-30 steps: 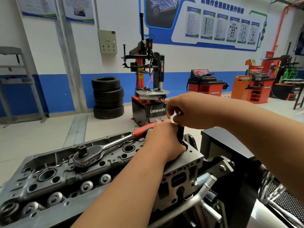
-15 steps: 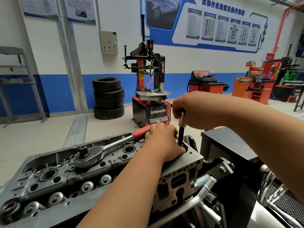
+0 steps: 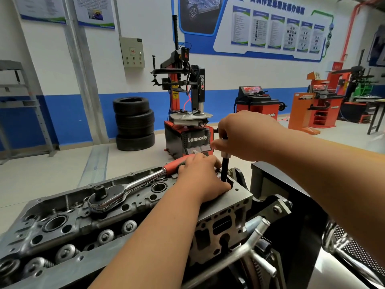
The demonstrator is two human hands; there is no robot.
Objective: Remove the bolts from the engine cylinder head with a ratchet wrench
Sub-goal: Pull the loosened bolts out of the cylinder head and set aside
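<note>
The grey engine cylinder head [image 3: 233,202] lies across the lower left. On top of it rests the chrome ratchet wrench [image 3: 112,195] with its red handle [image 3: 174,164]. My left hand [image 3: 200,180] lies on the head's right end and covers the handle's tip; its fingers curl down out of sight and its thumb sits beside a bolt hole. A long black bolt [image 3: 224,170] with a silver collar stands upright in that hole. My right hand [image 3: 245,136] pinches its top from above.
Valve springs [image 3: 106,236] line the head's near side. A black stand block [image 3: 270,184] and metal pipes [image 3: 256,232] sit to the right of the head. A tyre changer [image 3: 187,113] and stacked tyres [image 3: 134,124] stand on the floor behind.
My right hand has risen, and more of the black bolt's shaft shows above the hole. My left hand and the wrench have stayed in place.
</note>
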